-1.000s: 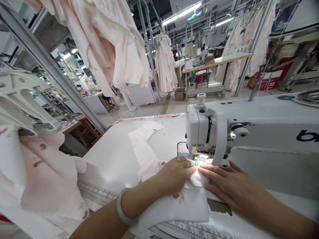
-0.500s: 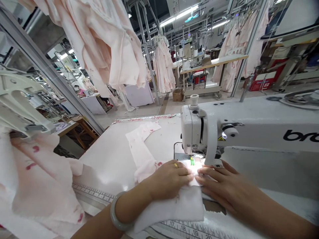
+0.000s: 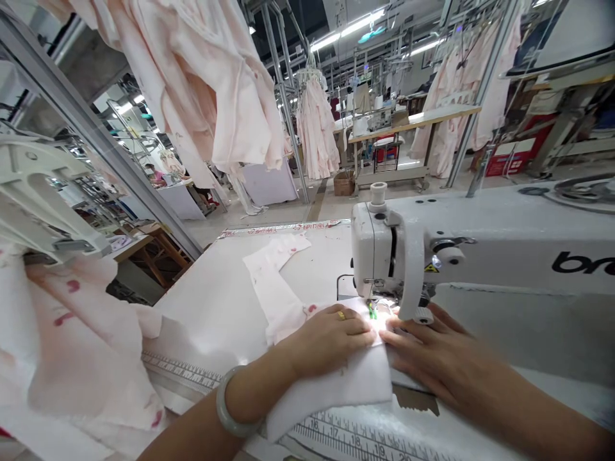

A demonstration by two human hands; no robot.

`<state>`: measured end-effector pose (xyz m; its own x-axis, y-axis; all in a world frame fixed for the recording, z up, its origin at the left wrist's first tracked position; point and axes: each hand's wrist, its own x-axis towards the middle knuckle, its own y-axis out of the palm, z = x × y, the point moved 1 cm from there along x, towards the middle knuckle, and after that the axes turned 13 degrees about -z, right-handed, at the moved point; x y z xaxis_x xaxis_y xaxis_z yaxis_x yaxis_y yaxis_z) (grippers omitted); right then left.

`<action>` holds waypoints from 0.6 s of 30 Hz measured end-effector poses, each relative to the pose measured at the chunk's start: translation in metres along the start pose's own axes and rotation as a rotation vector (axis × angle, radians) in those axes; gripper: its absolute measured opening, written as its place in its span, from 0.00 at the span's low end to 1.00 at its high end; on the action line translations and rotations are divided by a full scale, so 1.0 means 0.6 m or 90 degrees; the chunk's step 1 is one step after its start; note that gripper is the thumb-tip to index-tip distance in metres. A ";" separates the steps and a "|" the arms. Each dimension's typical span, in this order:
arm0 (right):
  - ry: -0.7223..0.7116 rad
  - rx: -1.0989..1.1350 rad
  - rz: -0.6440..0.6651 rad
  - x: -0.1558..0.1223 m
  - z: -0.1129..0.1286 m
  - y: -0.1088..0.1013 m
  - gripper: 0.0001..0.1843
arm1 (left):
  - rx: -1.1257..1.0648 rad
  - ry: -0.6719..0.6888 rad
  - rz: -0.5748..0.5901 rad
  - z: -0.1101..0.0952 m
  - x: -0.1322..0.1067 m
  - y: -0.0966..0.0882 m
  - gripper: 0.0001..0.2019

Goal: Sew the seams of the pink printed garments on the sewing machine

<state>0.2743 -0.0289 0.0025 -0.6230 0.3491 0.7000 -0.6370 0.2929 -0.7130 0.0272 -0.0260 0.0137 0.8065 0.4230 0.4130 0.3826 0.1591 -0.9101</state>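
Fabric (image 3: 336, 390), the pale pink printed piece, lies flat on the white table (image 3: 225, 307) and runs under the needle of the sewing machine (image 3: 480, 243). It looks thin, light and limp, so it would likely wrinkle or slide on the smooth top unless you keep it pressed down and spread. Your left hand (image 3: 327, 339) lies open, palm down on it just left of the needle; your right hand (image 3: 432, 352) rests flat, fingers extended, just right of it. Hold near the stitching edge, fingertips clear of the needle (image 3: 372, 312).
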 end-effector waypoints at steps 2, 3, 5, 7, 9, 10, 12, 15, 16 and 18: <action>-0.001 -0.008 -0.007 0.000 -0.001 0.001 0.14 | -0.012 -0.004 0.006 0.001 0.001 0.002 0.14; 0.000 -0.011 -0.010 -0.001 -0.001 0.002 0.15 | -0.010 -0.011 0.004 0.002 0.002 0.004 0.14; 0.009 -0.018 -0.010 -0.005 -0.004 0.006 0.17 | 0.000 -0.023 -0.004 0.004 0.003 0.008 0.14; 0.024 -0.026 -0.001 -0.010 -0.007 0.010 0.20 | 0.010 -0.034 -0.011 0.007 0.003 0.012 0.14; 0.033 -0.031 0.013 -0.014 -0.010 0.013 0.21 | 0.017 -0.044 -0.013 0.011 0.004 0.014 0.14; 0.034 -0.030 0.018 -0.015 -0.011 0.014 0.21 | 0.020 -0.049 -0.011 0.013 0.004 0.014 0.14; 0.039 -0.022 0.024 -0.016 -0.013 0.014 0.18 | 0.019 -0.064 -0.005 0.017 0.004 0.014 0.15; 0.050 -0.006 0.026 -0.015 -0.014 0.013 0.14 | 0.004 -0.094 0.001 0.022 0.003 0.013 0.18; 0.055 -0.002 0.031 -0.014 -0.014 0.013 0.14 | 0.000 -0.102 0.001 0.024 0.003 0.014 0.18; 0.063 0.003 0.050 -0.015 -0.015 0.014 0.14 | -0.003 -0.110 0.005 0.028 0.004 0.015 0.19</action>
<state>0.2785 -0.0217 -0.0098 -0.6231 0.4565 0.6351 -0.5907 0.2575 -0.7647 0.0249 -0.0087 0.0060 0.7202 0.5715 0.3932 0.3789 0.1508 -0.9131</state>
